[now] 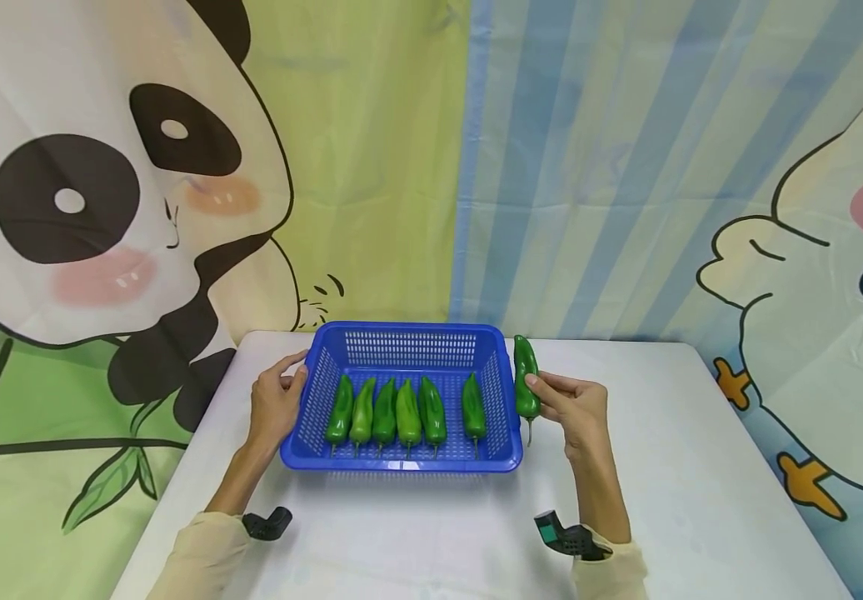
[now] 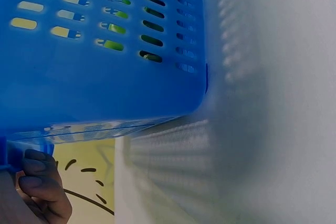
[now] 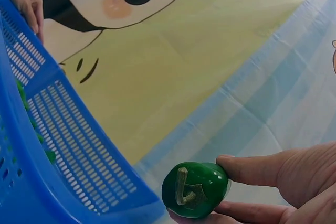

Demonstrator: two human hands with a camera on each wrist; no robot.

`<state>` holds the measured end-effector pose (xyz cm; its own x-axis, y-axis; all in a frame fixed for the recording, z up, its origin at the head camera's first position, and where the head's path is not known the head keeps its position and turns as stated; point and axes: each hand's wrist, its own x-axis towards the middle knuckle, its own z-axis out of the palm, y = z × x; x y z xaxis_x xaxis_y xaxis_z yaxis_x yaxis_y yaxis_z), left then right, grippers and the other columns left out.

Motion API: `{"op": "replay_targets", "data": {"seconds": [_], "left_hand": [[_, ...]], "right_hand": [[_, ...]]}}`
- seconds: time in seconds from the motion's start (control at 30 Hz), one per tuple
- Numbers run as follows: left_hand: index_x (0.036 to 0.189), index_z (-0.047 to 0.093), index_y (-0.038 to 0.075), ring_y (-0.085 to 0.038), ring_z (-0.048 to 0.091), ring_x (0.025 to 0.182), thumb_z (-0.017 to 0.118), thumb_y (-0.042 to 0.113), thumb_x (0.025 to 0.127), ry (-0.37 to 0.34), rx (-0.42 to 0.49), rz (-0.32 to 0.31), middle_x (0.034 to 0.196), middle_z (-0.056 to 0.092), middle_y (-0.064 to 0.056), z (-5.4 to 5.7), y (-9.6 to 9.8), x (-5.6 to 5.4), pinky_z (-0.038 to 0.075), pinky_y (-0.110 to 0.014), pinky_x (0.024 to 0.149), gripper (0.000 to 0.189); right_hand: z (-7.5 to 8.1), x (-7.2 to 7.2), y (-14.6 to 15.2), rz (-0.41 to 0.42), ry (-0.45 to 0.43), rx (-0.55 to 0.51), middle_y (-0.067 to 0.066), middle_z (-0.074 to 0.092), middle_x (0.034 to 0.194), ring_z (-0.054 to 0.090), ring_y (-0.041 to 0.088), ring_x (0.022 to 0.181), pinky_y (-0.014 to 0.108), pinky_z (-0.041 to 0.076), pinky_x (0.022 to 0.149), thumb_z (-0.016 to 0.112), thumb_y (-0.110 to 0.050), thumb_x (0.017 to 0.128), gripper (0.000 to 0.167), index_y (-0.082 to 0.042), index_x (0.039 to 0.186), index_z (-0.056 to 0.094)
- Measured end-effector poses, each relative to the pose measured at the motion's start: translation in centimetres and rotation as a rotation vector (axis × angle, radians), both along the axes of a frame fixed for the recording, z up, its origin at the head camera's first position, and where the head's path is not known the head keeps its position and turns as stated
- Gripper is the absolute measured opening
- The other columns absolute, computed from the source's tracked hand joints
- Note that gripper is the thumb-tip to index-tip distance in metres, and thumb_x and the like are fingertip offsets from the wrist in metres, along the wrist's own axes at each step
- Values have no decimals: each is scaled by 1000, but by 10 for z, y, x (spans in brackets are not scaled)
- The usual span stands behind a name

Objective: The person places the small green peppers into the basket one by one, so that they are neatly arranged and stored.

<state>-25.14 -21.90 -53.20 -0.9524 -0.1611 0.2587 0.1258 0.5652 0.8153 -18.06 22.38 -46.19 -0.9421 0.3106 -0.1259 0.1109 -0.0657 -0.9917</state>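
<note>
A blue plastic basket (image 1: 446,465) with slotted walls sits on the white table, and several green peppers (image 1: 409,412) lie inside it, stems toward the front. Most form a row from the left; one lone pepper (image 1: 473,408) lies nearer the right wall. My left hand (image 1: 274,404) holds the basket's left rim, its fingers (image 2: 47,190) bent at the rim in the left wrist view. Just outside the right wall, my right hand (image 1: 580,408) pinches another green pepper (image 1: 526,379) between thumb and fingers. Its stem end faces the camera in the right wrist view (image 3: 210,179).
The white table (image 1: 664,467) extends to both sides and in front of the basket. Behind it hangs a curtain (image 1: 371,167) printed with a panda and a white cartoon figure. A black device (image 1: 570,537) is strapped to each wrist.
</note>
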Motion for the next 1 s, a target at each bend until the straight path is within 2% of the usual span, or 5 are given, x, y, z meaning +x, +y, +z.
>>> {"op": "replay_targets", "data": {"seconds": [0.3,0.6,0.87,1.0], "left_hand": [[147,67,5,-10,53,49,59,15,112,11,-2,2,59,65,-7,-2,-3,0,33,-25,44,38],[148,67,4,-11,58,51,59,16,113,8,8,-1,65,71,-13,-4,-4,1,37,-25,45,38],[147,67,5,-9,54,48,59,16,112,12,17,-7,59,65,-7,-3,-3,0,34,-25,43,38],[148,67,4,-9,53,47,59,17,112,14,24,-12,58,63,-6,-2,-2,-1,33,-25,43,38]], "right_hand": [[1,-6,-24,26,1,36,13,83,103,80,8,75,24,64,74,86,-14,95,52,17,133,68],[-1,-7,-50,19,11,100,25,81,115,80,12,83,22,63,72,87,-13,94,43,12,126,75],[-10,-15,-71,30,21,188,26,81,114,80,18,86,23,63,72,90,-15,91,38,7,120,80],[-15,-21,-83,27,21,262,24,82,112,83,26,91,29,65,77,91,-15,90,34,4,117,82]]}}
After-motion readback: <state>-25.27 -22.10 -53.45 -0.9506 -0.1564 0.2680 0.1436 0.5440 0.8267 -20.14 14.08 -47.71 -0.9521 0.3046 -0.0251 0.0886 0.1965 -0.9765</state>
